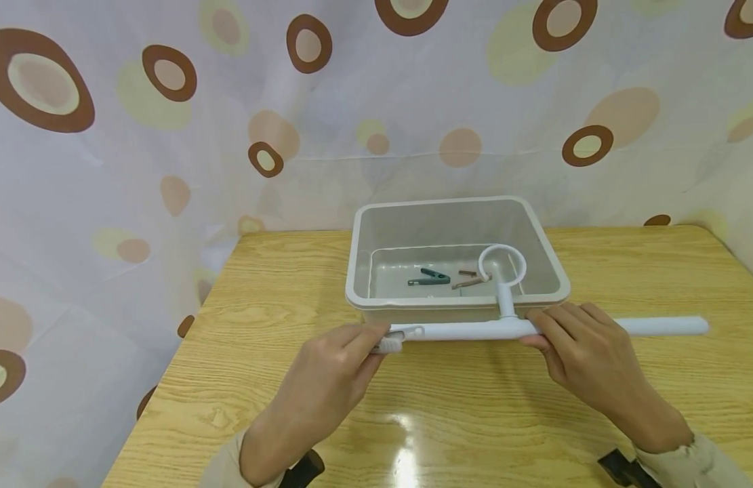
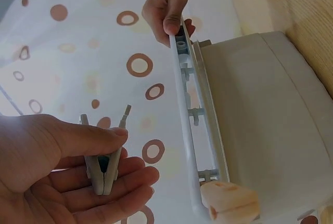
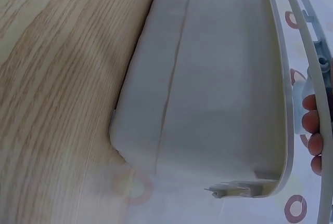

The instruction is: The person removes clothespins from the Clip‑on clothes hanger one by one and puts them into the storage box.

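Note:
My left hand (image 1: 327,369) pinches a light grey clothespin (image 1: 387,344) between thumb and fingers, beside the left end of a white plastic hanger (image 1: 461,331). In the left wrist view the clothespin (image 2: 106,169) is apart from the hanger (image 2: 183,104), whose underside has several small posts. My right hand (image 1: 589,356) grips the hanger bar near its middle, right of the ring-shaped hook (image 1: 503,264). From the right wrist view, the curled fingers (image 3: 312,125) show behind the long bar (image 3: 308,42).
A grey plastic bin (image 1: 360,298) stands behind the hanger on the wooden table (image 1: 278,291). Inside it lie a dark green clothespin (image 1: 430,278) and brownish ones (image 1: 470,282). A patterned cloth (image 1: 352,102) hangs behind the table and to its left.

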A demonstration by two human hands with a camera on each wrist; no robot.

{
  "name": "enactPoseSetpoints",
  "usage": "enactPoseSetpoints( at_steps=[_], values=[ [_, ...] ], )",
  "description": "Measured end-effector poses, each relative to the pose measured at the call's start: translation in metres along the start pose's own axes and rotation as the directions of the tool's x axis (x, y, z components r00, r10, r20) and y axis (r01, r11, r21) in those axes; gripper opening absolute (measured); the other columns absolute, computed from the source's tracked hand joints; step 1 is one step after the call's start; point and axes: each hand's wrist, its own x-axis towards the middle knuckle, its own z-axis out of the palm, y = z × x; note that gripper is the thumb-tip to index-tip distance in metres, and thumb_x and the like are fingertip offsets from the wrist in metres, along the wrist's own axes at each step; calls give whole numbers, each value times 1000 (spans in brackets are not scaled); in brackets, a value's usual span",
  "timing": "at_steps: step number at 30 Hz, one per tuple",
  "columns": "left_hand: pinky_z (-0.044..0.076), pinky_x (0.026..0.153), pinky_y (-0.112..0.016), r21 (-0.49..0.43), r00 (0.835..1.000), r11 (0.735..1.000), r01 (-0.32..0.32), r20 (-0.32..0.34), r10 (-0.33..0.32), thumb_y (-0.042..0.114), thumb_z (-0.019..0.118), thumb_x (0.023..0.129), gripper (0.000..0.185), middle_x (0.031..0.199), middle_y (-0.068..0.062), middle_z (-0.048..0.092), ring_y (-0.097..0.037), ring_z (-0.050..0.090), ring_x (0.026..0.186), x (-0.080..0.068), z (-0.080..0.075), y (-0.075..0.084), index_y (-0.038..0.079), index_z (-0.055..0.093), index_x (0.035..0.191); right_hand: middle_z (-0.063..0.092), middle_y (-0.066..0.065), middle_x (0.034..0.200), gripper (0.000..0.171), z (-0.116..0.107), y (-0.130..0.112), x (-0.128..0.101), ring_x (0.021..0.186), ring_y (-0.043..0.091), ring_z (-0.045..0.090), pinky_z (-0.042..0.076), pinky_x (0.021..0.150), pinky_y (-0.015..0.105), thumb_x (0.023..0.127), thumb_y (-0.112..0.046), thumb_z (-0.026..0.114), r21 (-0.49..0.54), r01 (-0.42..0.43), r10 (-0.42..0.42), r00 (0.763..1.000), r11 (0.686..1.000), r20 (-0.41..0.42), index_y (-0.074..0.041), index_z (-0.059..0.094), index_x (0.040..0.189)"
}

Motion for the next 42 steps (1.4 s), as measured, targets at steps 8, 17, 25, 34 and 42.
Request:
enactPoseSetpoints(
  at_steps=[8, 17, 25, 34, 42],
  values=[
    [56, 73, -27, 28, 999, 999, -38, 21, 38, -1, 76, 78, 29, 97, -7, 72, -17, 69, 86, 11, -6, 0, -1, 68, 106, 58, 11, 66, 50, 0, -2, 1, 52, 26, 52, 37, 45, 37, 103, -35, 42, -1, 23, -23, 999, 1000, -47, 5, 64, 82],
    [56, 76, -29, 21, 995, 997, -79, 71, 77, 1, 73, 82, 27, 102, -8, 71, -21, 68, 92, 31, -6, -4, 0, 67, 108, 57, 10, 65, 50, -1, -2, -1, 51, 25, 50, 38, 45, 37, 103, -35, 42, -3, 18, -18, 999, 1000, -42, 4, 64, 81],
    [57, 74, -28, -15, 989, 994, -110, 97, 111, 2, 71, 84, 22, 99, -11, 72, -21, 69, 89, 47, 2, -12, -3, 68, 106, 58, 10, 65, 51, -2, -1, -3, 51, 25, 51, 40, 46, 38, 103, -35, 42, -6, 16, -17, 999, 1000, -34, 5, 64, 81],
    [57, 71, -30, -38, 988, 994, -100, 114, 104, 1, 71, 85, 20, 97, -10, 72, -22, 69, 86, 59, 5, -22, -2, 67, 104, 57, 10, 64, 51, -2, 0, -3, 51, 24, 50, 38, 45, 38, 103, -36, 42, -7, 21, -22, 999, 1000, -39, 5, 64, 81],
    [50, 59, -26, -30, 986, 996, -90, 140, 93, 4, 69, 88, 13, 90, -6, 71, -14, 60, 67, 72, 5, -32, 0, 66, 100, 58, 10, 65, 51, -3, 0, -5, 52, 25, 51, 38, 45, 38, 103, -36, 42, -12, 18, -19, 1000, 1000, -21, 5, 65, 83]
  ],
)
